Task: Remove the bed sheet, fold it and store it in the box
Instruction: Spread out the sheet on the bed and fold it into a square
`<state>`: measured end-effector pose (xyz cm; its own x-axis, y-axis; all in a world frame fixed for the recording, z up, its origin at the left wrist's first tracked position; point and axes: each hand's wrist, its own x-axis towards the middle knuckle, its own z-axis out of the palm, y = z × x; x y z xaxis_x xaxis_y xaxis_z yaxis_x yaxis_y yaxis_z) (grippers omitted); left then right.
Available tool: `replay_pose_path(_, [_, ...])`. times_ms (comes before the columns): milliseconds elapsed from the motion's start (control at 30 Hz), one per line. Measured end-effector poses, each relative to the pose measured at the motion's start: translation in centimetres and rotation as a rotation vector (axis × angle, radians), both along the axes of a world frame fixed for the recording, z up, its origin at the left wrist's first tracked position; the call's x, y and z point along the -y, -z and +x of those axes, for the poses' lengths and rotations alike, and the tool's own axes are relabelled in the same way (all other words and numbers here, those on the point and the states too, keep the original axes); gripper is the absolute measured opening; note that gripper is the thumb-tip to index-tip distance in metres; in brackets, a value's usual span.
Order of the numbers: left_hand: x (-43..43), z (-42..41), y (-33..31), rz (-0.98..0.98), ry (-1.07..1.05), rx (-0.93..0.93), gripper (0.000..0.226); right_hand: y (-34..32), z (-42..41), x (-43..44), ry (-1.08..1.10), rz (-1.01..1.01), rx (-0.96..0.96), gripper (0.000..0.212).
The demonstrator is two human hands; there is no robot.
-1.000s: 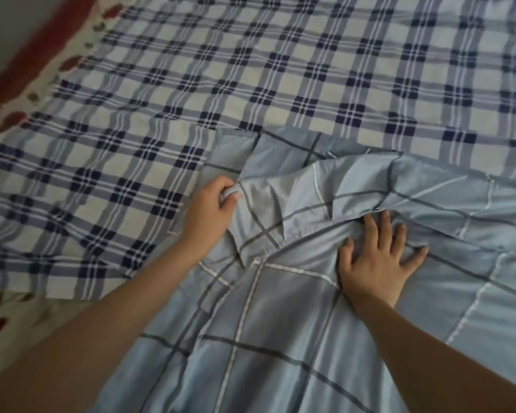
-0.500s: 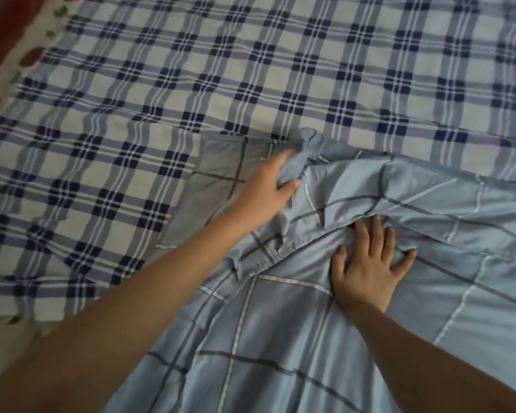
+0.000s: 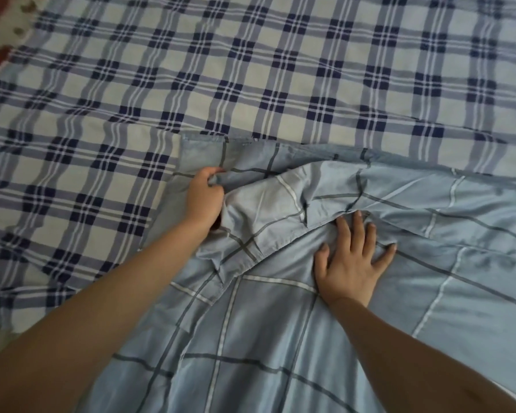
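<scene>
Looking thru the head cam, the only view I've got: the bed sheet (image 3: pixel 280 338), pale blue w/ thin dark and white grid lines, lies loose over the near and right part of the bed, on top of a navy-and-cream plaid cover (image 3: pixel 250 70) that runs flat across the rest. A strip of floral fabric (image 3: pixel 3 52) w/ red blotches shows at the far left corner. My read on progress: the sheet looks already freed, since its hemmed far corner sits flat on the plaid, not tucked anywhere. Folding seems barely begun, approx the first fold: one flap is turned over toward me, rumpled, its edge running diagonally and not lined up w/ anything. Left hand (image 3: pixel 204 198) has its fingers curled, pinching a ridge of the blue cloth just below that far corner. Right hand (image 3: pixel 352 260) is spread wide, palm down, pressing the sheet flat, fingertips right at the flap's edge. Left to do, as I judge it: straighten the flap, match edges, fold down several more times to a compact stack, then stow it. No box in frame, so can't tell where it goes
</scene>
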<state>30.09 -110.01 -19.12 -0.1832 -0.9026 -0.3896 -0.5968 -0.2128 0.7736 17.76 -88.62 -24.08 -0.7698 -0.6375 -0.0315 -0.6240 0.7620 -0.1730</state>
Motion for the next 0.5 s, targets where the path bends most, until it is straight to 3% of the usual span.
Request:
replay_pose_path(100, [0.6,-0.8,-0.6,-0.028,0.119,-0.003,0.042,0.0,-0.1,0.0,0.005,0.005,0.01,0.061])
replay_pose_path(233, [2.5,-3.1,-1.4,0.07,0.008,-0.183,0.045,0.0,-0.1,0.0,0.0,0.001,0.005,0.06])
replay_pose_path(333, [3.5,-3.1,-2.0,-0.131,-0.059,-0.284,0.027,0.0,-0.1,-0.1,-0.001,0.006,-0.001,0.06])
replay_pose_path(400, [4.0,-2.2,-1.9,-0.285,-0.067,-0.26,0.024,0.1,-0.2,-0.2,-0.002,0.005,-0.003,0.06])
replay_pose_path(500, [4.0,-1.5,-0.8,-0.263,0.039,-0.097,0.014,0.1,-0.3,-0.4,0.001,0.009,-0.008,0.06])
